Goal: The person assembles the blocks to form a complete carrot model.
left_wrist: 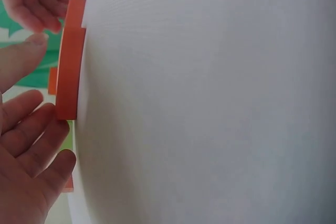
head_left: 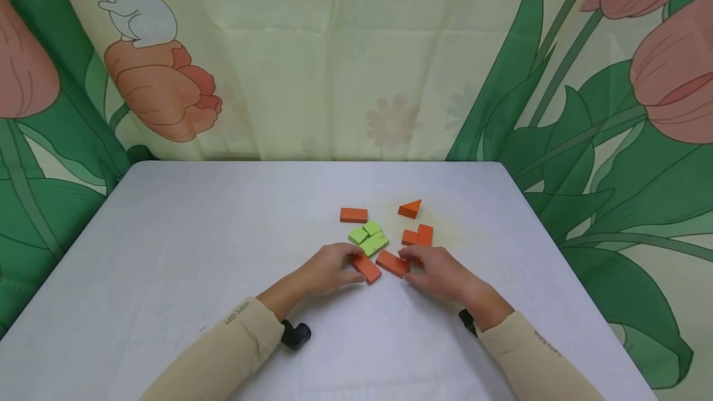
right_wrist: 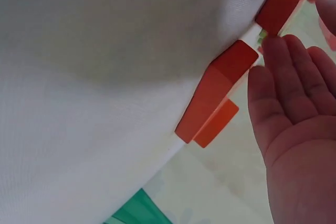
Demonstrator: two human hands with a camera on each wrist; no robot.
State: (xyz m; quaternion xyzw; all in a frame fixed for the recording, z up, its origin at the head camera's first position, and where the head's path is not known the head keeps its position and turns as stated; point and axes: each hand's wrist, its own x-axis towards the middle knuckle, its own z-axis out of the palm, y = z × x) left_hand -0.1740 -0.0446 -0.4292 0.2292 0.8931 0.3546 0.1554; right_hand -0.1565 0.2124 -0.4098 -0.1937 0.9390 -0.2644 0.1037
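Observation:
In the head view my left hand rests its fingertips on the near end of a flat orange block. My right hand touches the right end of a second flat orange block; the two blocks lie in a shallow V. The left wrist view shows the left block edge-on, with my left fingers nearly straight against its end. In the right wrist view the right hand is flat and straight-fingered beside its block.
Just beyond the hands lies a cluster of green blocks. There are also an orange rectangle, an orange triangle and two joined orange blocks. A white cloth covers the table, and a floral curtain hangs behind.

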